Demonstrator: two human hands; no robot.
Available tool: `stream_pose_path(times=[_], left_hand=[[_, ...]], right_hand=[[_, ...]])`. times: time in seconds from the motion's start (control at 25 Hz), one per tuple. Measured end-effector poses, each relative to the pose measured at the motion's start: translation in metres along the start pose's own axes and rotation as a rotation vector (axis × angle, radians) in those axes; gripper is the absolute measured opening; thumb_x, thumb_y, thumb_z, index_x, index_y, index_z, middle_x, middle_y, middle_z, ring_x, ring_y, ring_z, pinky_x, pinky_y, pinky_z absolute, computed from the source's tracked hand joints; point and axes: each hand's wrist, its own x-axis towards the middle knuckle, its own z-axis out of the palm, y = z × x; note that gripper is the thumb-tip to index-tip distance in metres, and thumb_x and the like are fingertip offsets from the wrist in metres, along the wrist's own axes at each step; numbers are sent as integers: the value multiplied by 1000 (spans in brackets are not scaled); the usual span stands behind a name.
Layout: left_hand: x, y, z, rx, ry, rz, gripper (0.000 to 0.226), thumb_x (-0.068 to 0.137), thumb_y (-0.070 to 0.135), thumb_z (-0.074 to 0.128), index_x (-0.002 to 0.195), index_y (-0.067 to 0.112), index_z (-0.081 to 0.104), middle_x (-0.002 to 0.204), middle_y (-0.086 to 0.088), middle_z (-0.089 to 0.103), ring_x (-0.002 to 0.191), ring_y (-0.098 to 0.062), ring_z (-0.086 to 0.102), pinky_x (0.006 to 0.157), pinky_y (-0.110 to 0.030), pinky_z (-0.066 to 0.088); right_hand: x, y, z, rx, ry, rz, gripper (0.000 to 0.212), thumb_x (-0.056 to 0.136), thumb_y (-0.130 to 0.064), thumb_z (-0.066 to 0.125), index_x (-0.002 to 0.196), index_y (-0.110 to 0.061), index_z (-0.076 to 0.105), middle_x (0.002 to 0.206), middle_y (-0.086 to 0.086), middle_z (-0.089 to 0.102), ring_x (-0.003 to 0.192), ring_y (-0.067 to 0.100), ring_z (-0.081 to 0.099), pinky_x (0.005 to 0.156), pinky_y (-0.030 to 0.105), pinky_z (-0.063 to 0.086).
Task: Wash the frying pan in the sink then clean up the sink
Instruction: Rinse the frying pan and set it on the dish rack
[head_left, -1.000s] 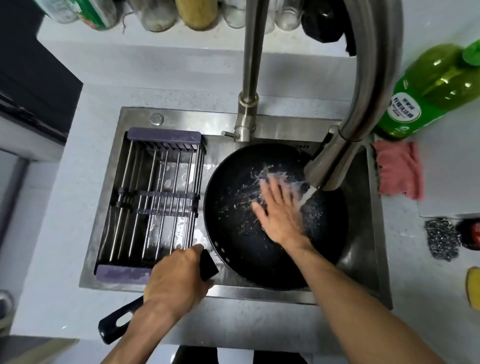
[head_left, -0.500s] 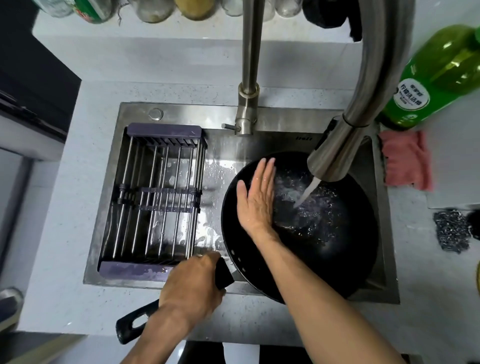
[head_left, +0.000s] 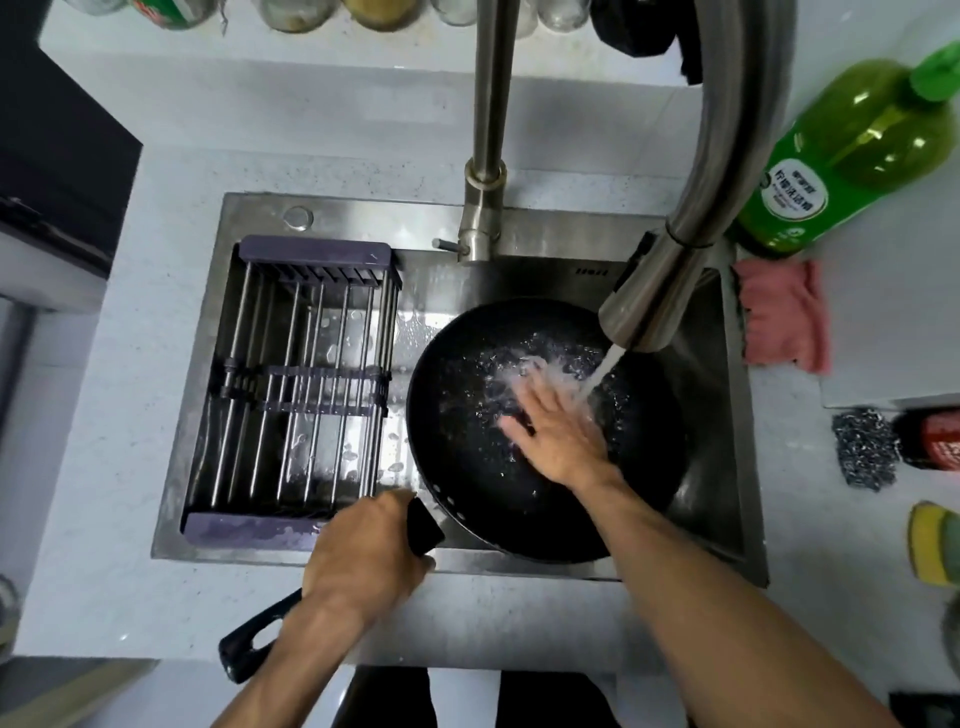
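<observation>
A black frying pan (head_left: 467, 467) lies in the right half of the steel sink (head_left: 519, 228). Its black handle (head_left: 249, 649) sticks out over the sink's front edge toward me. My left hand (head_left: 363, 556) is closed around the handle near the pan's rim. My right hand (head_left: 556, 431) lies flat inside the pan with its fingers spread, under the stream from the faucet head (head_left: 649, 306). Water splashes around the fingers.
A purple-framed wire drain rack (head_left: 306, 379) fills the sink's left half. Right of the sink sit a green detergent bottle (head_left: 841, 156), a pink cloth (head_left: 784, 317), a steel scourer (head_left: 862, 447) and a yellow-green sponge (head_left: 935, 545). Jars line the back ledge.
My right hand has swept from the pan's left side back to its middle under the water stream. The pan has shifted slightly left, with my left hand still on the handle.
</observation>
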Motion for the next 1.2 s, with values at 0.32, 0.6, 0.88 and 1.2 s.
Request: stream_pose_path(times=[0.32, 0.6, 0.88, 1.2], left_hand=[[3, 6, -3, -49, 52, 3, 37, 76, 42, 76, 105, 26, 62, 98, 6, 70, 90, -16, 67, 73, -24, 48], [-1, -2, -13, -181, -87, 46, 28, 63, 38, 74, 84, 19, 69, 78, 4, 70, 74, -16, 66, 68, -26, 55], [-30, -1, -10, -522, -170, 126, 19, 70, 23, 66, 58, 16, 54, 57, 8, 41, 50, -1, 42, 53, -25, 37], [-70, -42, -21, -831, -192, 121, 36, 76, 26, 83, 58, 9, 58, 61, 21, 54, 61, 6, 54, 63, -10, 43]], right_hand=[[-48, 9, -42, 181, -148, 46, 60, 98, -39, 57, 154, -30, 35, 165, -1, 24, 151, 19, 24, 122, 36, 21], [-153, -38, -221, 744, 546, -75, 51, 85, -40, 71, 130, -36, 49, 85, -4, 58, 71, 1, 55, 73, 7, 47], [-129, -64, -258, 196, 514, 23, 31, 87, -47, 66, 83, -16, 66, 78, -1, 65, 79, 24, 60, 69, 31, 38], [-119, -43, -264, 341, 414, 53, 26, 81, -44, 71, 80, -18, 73, 77, 4, 73, 75, 24, 70, 74, 43, 58]])
